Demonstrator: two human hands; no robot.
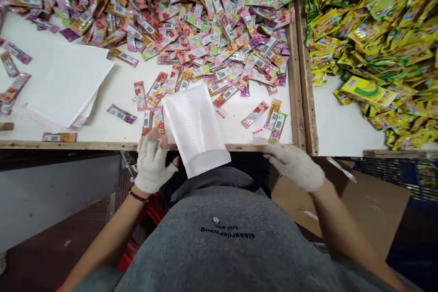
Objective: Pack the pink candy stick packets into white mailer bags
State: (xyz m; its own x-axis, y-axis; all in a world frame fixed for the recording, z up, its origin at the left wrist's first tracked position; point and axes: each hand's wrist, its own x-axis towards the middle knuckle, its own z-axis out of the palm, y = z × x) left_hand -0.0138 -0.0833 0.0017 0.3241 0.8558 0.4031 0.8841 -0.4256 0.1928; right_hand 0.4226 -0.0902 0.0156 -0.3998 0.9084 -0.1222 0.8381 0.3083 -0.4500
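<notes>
A white plastic bag (pixel 196 121) lies flat between my hands, its flap end hanging over the table's front edge toward my body. My left hand (pixel 150 164), in a white glove with bare fingertips, has its fingers spread. Those fingertips reach an orange-and-pink stick sachet (pixel 159 117) and a red stick sachet (pixel 147 121), and I cannot tell whether they press on them. To the right, my gloved right hand (pixel 297 166) is over the edge with fingers stretched out and nothing visible in them. Just beyond it are a green-and-pink stick sachet (pixel 278 126) and an orange-and-purple one (pixel 273 113).
Stick sachets (pixel 219 32) are heaped across the back of the white table (pixel 106 130). More white bags (pixel 65 82) lie stacked at left. A wooden divider (pixel 297 77) separates a pile of yellow-green packets (pixel 383 36) at right. Below stands a cardboard box (pixel 372 210).
</notes>
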